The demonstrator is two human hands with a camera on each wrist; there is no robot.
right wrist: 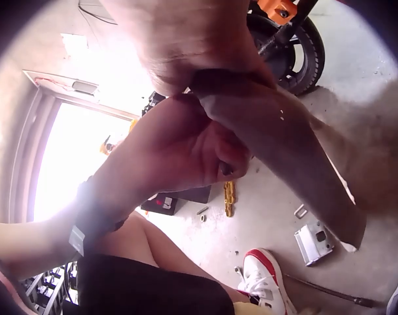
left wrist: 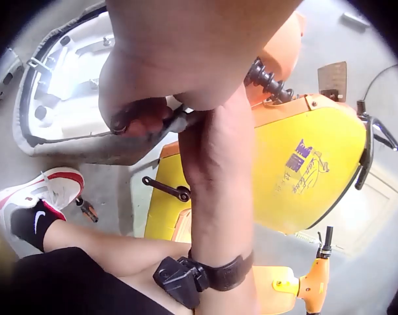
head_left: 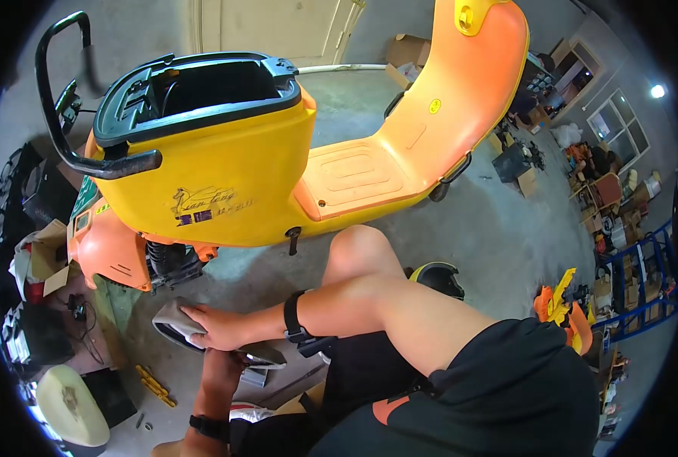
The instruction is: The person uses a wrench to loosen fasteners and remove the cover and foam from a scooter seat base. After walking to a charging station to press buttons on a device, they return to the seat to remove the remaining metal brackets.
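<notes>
A scooter seat point(left wrist: 61, 79) with a white plastic underside and a grey cover is held tilted above the floor, seen largest in the left wrist view. My right hand point(head_left: 213, 326) grips one end of its grey cover point(right wrist: 284, 151), with the arm reaching across in front of the knee. Close beside it, my left hand point(head_left: 223, 364) curls its fingers at the seat's edge. In the right wrist view, a small dark end shows at the left hand's point(right wrist: 215, 154) fingers; I cannot tell what it is. Part of the seat is hidden behind both hands.
A yellow and orange scooter point(head_left: 224, 167) stands ahead, its top compartment uncovered. On the floor are a yellow tool point(head_left: 156, 385), a silver metal bracket point(right wrist: 313, 243), a long thin rod point(right wrist: 330, 292) and a cream seat-shaped pad point(head_left: 72, 407). A shoe point(right wrist: 264, 279) is close below the hands.
</notes>
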